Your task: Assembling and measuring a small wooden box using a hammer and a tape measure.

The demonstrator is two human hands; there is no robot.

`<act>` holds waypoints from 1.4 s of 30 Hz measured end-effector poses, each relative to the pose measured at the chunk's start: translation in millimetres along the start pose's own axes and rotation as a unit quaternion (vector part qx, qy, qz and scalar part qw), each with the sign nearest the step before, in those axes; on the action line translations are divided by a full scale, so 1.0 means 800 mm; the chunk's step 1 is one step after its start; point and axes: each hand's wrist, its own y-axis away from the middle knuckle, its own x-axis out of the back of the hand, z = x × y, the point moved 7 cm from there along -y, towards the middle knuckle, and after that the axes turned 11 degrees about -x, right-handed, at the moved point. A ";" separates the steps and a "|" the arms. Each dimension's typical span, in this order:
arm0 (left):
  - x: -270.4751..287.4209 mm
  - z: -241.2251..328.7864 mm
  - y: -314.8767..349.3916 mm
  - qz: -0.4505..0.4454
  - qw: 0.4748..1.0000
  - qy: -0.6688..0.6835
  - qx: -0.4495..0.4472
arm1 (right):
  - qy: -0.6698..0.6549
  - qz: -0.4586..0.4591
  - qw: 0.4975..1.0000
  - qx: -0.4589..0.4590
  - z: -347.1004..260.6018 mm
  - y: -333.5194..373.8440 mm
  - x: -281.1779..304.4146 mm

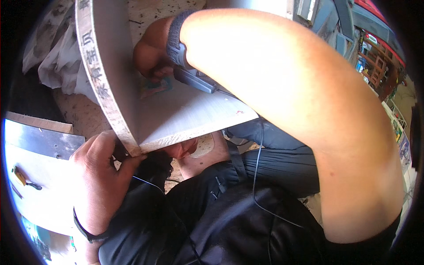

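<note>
At far left, crumpled plastic sheeting point(62, 66) is seen, contents indiscernible. The left board point(110, 57) is pinched by the left hand point(99, 154) where it meets the right board point(194, 112); edges are best kept flush. Inside the corner, the right hand point(150, 51) is curled; its grasp cannot be told.

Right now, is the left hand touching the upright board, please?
Touching. The head view shows the left hand with its thumb against the near corner of the upright board, no gap visible there.
</note>
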 end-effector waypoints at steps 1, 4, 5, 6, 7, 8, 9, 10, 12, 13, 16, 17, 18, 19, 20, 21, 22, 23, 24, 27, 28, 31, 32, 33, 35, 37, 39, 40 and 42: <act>0.000 -0.002 -0.001 0.000 1.000 0.001 0.006 | 0.117 0.160 0.980 0.020 -0.012 -0.002 0.011; 0.002 0.003 -0.006 -0.018 0.999 -0.019 -0.034 | -0.151 0.103 0.983 0.001 0.012 -0.029 0.007; 0.005 0.006 -0.010 -0.017 0.999 -0.020 -0.033 | -0.236 0.049 0.970 0.029 0.021 -0.058 0.004; 0.004 0.007 -0.012 -0.023 0.999 -0.020 -0.038 | -0.239 0.103 0.965 -0.026 0.011 -0.041 0.005; 0.004 0.007 -0.012 -0.029 0.998 -0.019 -0.043 | -0.235 0.100 0.966 -0.025 0.006 -0.048 0.008; 0.004 0.005 -0.011 -0.025 0.998 -0.023 -0.044 | -0.151 0.094 0.984 0.013 -0.004 -0.061 0.013; 0.007 0.005 -0.011 -0.026 0.999 -0.025 -0.040 | -0.068 0.088 0.992 0.052 -0.011 -0.073 0.019; 0.007 0.006 -0.013 -0.030 0.998 -0.022 -0.047 | 0.014 0.083 0.993 0.086 -0.013 -0.083 0.022; 0.006 0.006 -0.014 -0.034 0.998 -0.018 -0.050 | 0.179 0.067 0.969 0.156 -0.024 -0.089 0.016; 0.005 0.004 -0.013 -0.035 0.998 -0.014 -0.044 | 0.182 0.065 0.968 0.158 -0.025 -0.085 0.013; 0.008 0.006 -0.013 -0.036 0.998 -0.015 -0.040 | 0.028 0.098 0.984 0.145 0.006 -0.091 0.018; 0.007 0.010 -0.018 -0.040 0.998 -0.016 -0.048 | 0.083 0.187 0.917 0.342 0.010 -0.113 0.017; 0.006 0.009 -0.018 -0.040 0.998 -0.015 -0.049 | 0.137 0.262 0.799 0.524 -0.004 -0.078 0.008; 0.006 0.009 -0.019 -0.040 0.998 -0.012 -0.047 | 0.137 0.263 0.800 0.522 -0.003 -0.078 0.007; 0.005 0.009 -0.021 -0.040 0.998 -0.009 -0.048 | 0.051 0.202 0.870 0.446 0.004 -0.095 0.012; 0.004 0.005 -0.016 -0.042 0.998 -0.009 -0.042 | -0.034 0.130 0.920 0.367 -0.007 -0.091 0.005; 0.005 0.000 -0.010 -0.036 0.999 -0.010 -0.027 | -0.115 0.057 0.951 0.282 -0.018 -0.080 -0.004; 0.005 0.000 -0.008 -0.029 0.999 -0.009 -0.022 | -0.197 -0.012 0.963 0.184 -0.015 -0.068 -0.016; 0.003 0.002 -0.010 -0.030 0.999 -0.008 -0.027 | -0.278 -0.080 0.954 0.081 -0.001 -0.063 -0.031; -0.003 0.004 -0.018 -0.021 0.999 0.007 -0.031 | -0.253 -0.199 0.945 0.054 0.013 -0.045 -0.059; 0.002 0.005 -0.012 -0.016 0.999 0.005 -0.027 | -0.299 -0.222 0.924 0.090 0.010 -0.007 -0.060; 0.008 0.008 -0.007 -0.014 1.000 0.000 -0.024 | -0.275 -0.199 0.933 0.117 0.007 0.055 -0.072; 0.016 0.010 0.000 -0.011 1.000 -0.008 -0.015 | -0.279 -0.170 0.936 0.135 0.002 0.078 -0.074; 0.012 0.009 -0.004 -0.012 1.000 -0.004 -0.022 | -0.284 -0.167 0.935 0.130 0.012 0.084 -0.080; 0.005 0.009 -0.011 -0.026 0.999 -0.019 -0.039 | -0.311 -0.168 0.917 0.183 0.016 0.098 -0.084; -0.001 0.007 -0.015 -0.023 0.999 -0.009 -0.045 | -0.301 -0.154 0.925 0.174 0.021 0.103 -0.092; 0.001 0.006 -0.010 -0.017 0.999 -0.007 -0.039 | -0.315 -0.146 0.919 0.187 0.019 0.114 -0.100; 0.001 0.005 -0.009 -0.017 0.999 -0.008 -0.035 | -0.303 -0.140 0.920 0.207 0.018 0.125 -0.101; 0.002 0.005 -0.007 -0.016 0.999 -0.012 -0.031 | -0.327 -0.110 0.910 0.231 0.017 0.153 -0.106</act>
